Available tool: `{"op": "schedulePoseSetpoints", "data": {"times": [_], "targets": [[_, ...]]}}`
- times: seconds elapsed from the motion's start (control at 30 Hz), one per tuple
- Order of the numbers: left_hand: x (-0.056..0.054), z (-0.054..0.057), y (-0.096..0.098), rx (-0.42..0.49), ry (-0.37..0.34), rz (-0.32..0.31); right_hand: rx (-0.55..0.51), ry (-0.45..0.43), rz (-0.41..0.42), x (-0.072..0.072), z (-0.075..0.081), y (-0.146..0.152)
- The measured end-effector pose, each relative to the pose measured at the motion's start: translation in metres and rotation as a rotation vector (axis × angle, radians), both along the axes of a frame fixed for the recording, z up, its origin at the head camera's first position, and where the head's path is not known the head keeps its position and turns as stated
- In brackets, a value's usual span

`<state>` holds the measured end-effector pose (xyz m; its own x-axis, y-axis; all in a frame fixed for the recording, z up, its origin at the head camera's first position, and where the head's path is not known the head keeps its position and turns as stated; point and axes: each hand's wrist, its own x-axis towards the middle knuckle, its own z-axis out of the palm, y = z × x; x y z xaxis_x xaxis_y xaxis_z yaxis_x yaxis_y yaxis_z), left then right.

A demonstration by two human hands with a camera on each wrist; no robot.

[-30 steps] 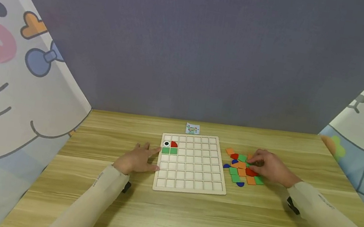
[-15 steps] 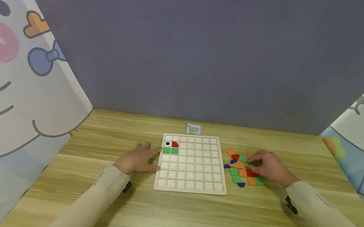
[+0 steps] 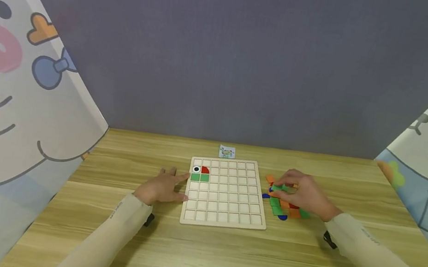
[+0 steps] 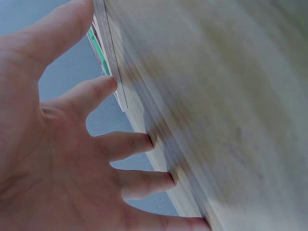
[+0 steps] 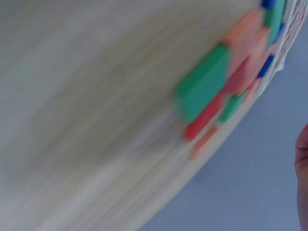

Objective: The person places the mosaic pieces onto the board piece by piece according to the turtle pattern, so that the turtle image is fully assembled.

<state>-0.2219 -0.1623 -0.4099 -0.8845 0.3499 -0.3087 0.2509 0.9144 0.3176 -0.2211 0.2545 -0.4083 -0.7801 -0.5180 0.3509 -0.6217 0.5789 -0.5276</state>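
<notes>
my left hand, fingers spread, touches the left edge of the gridded board on the table; to the board's right, my right hand pinches a green tile over the loose coloured tiles.

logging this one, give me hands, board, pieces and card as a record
left hand: spread, thumb and index finger at the board's left edge
right hand: seems to pinch a green piece above the loose pieces
board tiles: white eye tile and red piece, two green squares in the row nearer the person
loose pieces: orange, green, red, blue; right of board
card: small, just beyond board's far edge
</notes>
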Motion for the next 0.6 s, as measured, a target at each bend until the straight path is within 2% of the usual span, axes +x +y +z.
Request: {"op": "schedulePoseSetpoints", "data": {"times": [0.17, 0.3, 0.4, 0.6], "targets": [[0.001, 0.001, -0.001, 0.020, 0.000, 0.008, -0.059, 0.016, 0.070, -0.001, 0.004, -0.032], [0.002, 0.000, -0.002, 0.028, -0.001, 0.016, -0.032, 0.039, 0.144, -0.008, 0.004, -0.068], [0.002, 0.000, -0.002, 0.020, 0.002, 0.008, 0.003, 0.005, 0.188, -0.013, 0.004, -0.094], [-0.001, -0.001, 0.000, 0.005, 0.003, 0.000, 0.066, -0.131, 0.208, -0.022, 0.002, -0.133]]}}
